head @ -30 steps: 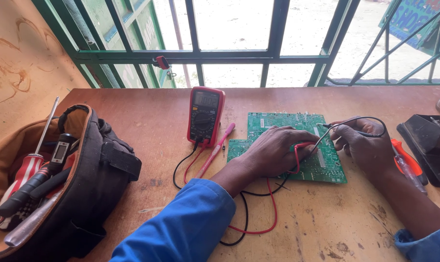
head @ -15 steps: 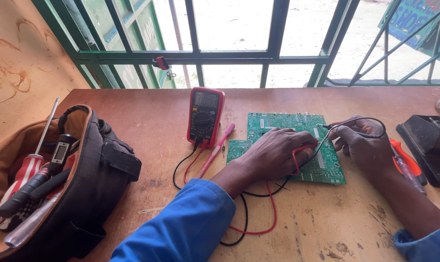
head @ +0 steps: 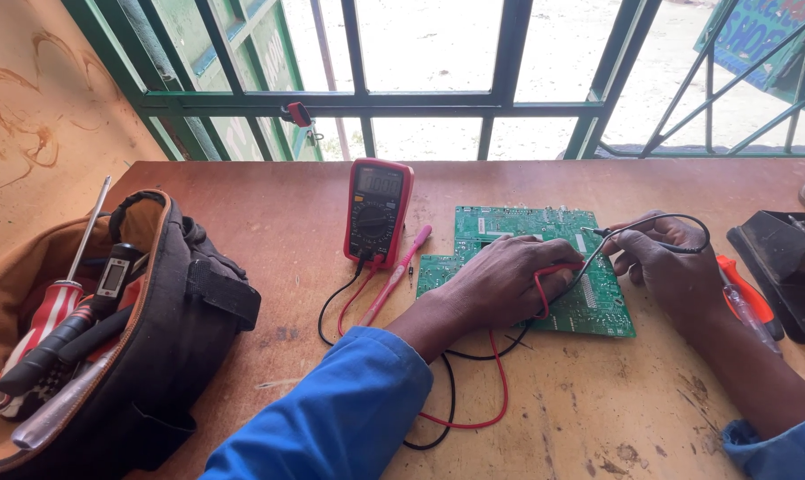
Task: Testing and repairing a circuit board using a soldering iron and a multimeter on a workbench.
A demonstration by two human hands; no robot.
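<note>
A person's left hand lies on a green circuit board near the middle of the wooden bench, fingers closed on a red test lead. The right hand, at the board's right edge, pinches a black probe whose tip touches the board. A red multimeter stands just left of the board, and an open tool bag fills the bench's left edge.
</note>
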